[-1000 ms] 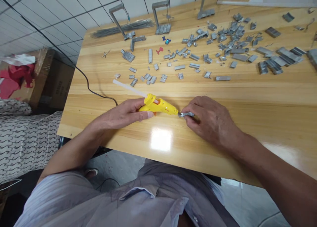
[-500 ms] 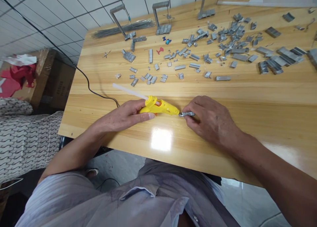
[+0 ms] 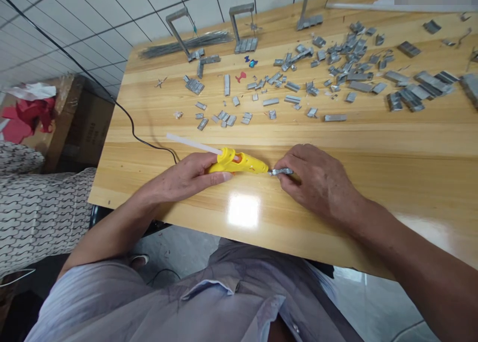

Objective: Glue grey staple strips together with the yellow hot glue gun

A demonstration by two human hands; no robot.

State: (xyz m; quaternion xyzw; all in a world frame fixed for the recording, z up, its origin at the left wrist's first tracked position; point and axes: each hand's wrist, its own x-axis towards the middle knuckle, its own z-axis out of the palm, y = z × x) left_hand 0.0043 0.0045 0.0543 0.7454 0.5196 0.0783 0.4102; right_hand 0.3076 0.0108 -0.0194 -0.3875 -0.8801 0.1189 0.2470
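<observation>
A yellow hot glue gun (image 3: 246, 163) lies in the grip of my left hand (image 3: 194, 173), its nozzle pointing right. From its back end a whitish glue stick (image 3: 192, 143) sticks out to the left. My right hand (image 3: 317, 180) pinches a small grey metal-looking piece (image 3: 282, 171) between thumb and fingers. The left end of that piece is at the nozzle tip; whether they touch is too small to tell. Both hands are low over the front part of the wooden table (image 3: 209, 207).
Loose grey staple-like pieces (image 3: 347, 53) are scattered across the back and right. Several grey stands (image 3: 246, 44) rise near the tiled wall, beside a bundle of thin wires (image 3: 209, 37). A black cord (image 3: 130, 120) crosses the left side. A red scrap (image 3: 241, 76) lies mid-table.
The glue gun has shifted slightly left, and its glue stick's free end sits a little lower. My right hand with the grey piece has stayed almost in place.
</observation>
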